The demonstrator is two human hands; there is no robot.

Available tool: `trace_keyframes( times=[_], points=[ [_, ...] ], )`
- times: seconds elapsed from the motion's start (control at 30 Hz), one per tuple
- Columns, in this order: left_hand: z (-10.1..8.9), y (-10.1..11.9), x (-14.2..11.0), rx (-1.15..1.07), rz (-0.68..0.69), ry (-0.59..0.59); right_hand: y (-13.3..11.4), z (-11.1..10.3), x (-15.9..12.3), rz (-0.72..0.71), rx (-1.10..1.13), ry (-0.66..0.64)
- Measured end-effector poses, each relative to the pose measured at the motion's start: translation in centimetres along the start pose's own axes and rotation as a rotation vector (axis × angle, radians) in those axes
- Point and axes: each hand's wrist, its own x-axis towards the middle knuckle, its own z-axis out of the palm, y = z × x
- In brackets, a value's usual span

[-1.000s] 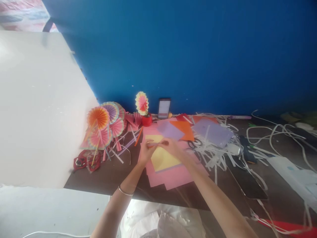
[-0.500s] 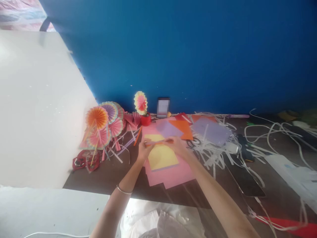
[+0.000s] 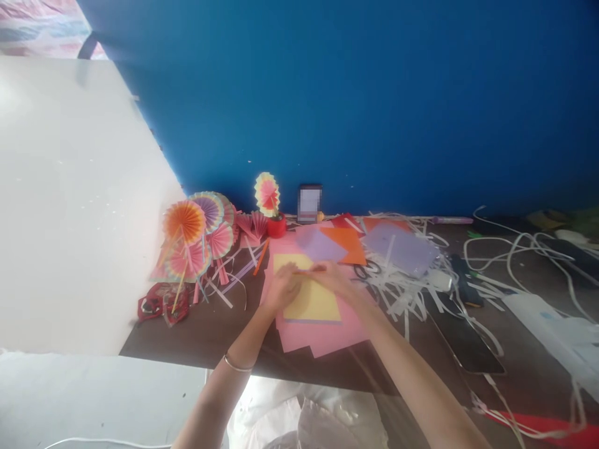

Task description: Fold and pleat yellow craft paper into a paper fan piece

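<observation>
Pleated paper fans [image 3: 185, 222] crowd the left of the frame, above a red bundle [image 3: 163, 304] on the dark tabletop [image 3: 201, 343], as seen from where I stand. Near the centre, the left hand [image 3: 282, 289] bunches its fingers together at the left end of a narrow orange strip [image 3: 309, 272], its exact grip impossible to tell. The strip lies over a yellow sheet [image 3: 316, 302], its right end pinched by the right hand [image 3: 335, 278]. Right of centre, scissors [image 3: 367, 269] border white paper scraps [image 3: 397, 304]; a dark phone [image 3: 470, 346] lies lower right
</observation>
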Motion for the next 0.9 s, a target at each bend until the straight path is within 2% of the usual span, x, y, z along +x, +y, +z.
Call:
trace_keyframes(
  times=[0.07, 0.1, 0.3, 0.5, 0.6, 0.73, 0.9],
  points=[
    [0.1, 0.2, -0.2, 0.118, 0.067, -0.140, -0.1, 0.0, 0.0, 0.021, -0.009, -0.010],
    [0.3, 0.3, -0.3, 0.174, 0.080, -0.173, -0.1, 0.0, 0.0, 0.030, -0.016, -0.008],
    [2.3, 1.1, -1.9, 0.396, -0.016, -0.117, 0.1, 0.4, 1.0, 0.019, -0.041, 0.138],
    [2.3, 1.9, -2.6, 0.420, 0.109, -0.229, 1.1, 1.2, 1.1, 0.014, 0.053, 0.225],
    [2.5, 2.8, -3.0, 0.466, 0.063, -0.166, 1.8, 1.5, 0.3, 0.004, 0.085, 0.251],
    [3.8, 4.1, -4.1, 0.520, -0.046, -0.069, 2.4, 1.7, -0.7, 0.009, 0.099, 0.274],
    [4.8, 4.4, -5.1, 0.544, -0.219, -0.022, 1.4, 3.1, 0.5, -0.035, 0.142, 0.135]
  ],
)
